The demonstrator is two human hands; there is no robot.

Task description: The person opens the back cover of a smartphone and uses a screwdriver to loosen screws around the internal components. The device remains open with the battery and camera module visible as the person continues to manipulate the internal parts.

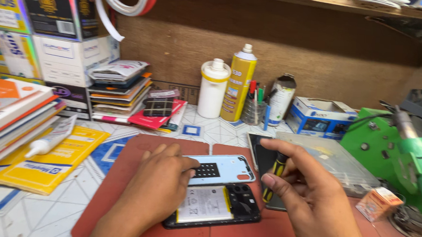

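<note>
While hands work, a yellow spray can (239, 83) stands behind.

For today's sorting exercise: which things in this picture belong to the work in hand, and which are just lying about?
In use:
opened black phone with its battery showing
pale blue plastic back cover
yellow-and-black screwdriver in the right hand
left hand

Lying about:
yellow spray can
white plastic bottle
stacked books
green metal stand

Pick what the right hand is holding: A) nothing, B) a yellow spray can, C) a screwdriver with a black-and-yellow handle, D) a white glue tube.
C: the right hand grips a screwdriver with a black-and-yellow handle, beside the opened phone.
</note>
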